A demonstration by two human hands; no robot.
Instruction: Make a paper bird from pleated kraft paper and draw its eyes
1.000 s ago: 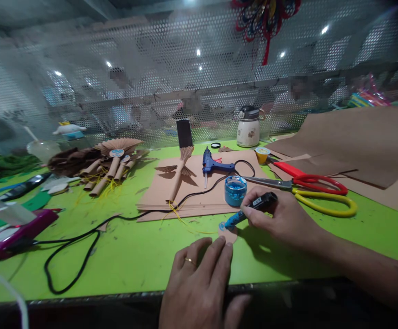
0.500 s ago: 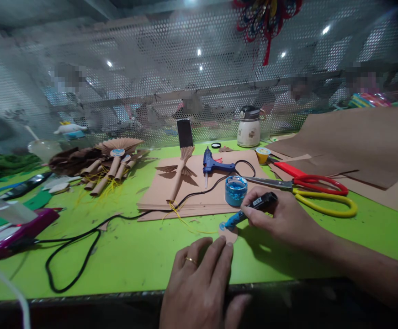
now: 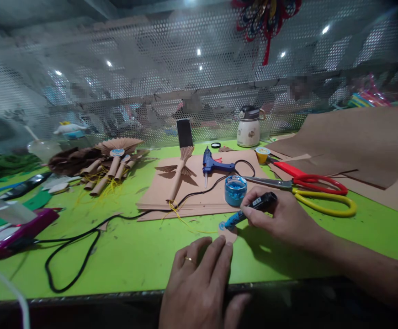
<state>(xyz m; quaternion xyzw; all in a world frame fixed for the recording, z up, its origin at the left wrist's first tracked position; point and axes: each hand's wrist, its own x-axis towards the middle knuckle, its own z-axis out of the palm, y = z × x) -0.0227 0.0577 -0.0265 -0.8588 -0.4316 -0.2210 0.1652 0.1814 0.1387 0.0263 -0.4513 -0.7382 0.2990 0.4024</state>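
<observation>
My right hand is closed around a marker with a black barrel and a blue-stained front end. The marker slants down to the left, its tip at a small brown paper disc. Blue marks show on the disc's upper left part. My left hand, with a gold ring, lies with fingers stretched out, fingertips on the disc's near edge. Just behind the marker stands a tub of blue paint, its inner wall smeared.
Brown paper sheets carry a pleated paper figure and a blue glue gun. Large scissors lie right. A black cord loops left. Paper figures, a bottle and a purple device stand around.
</observation>
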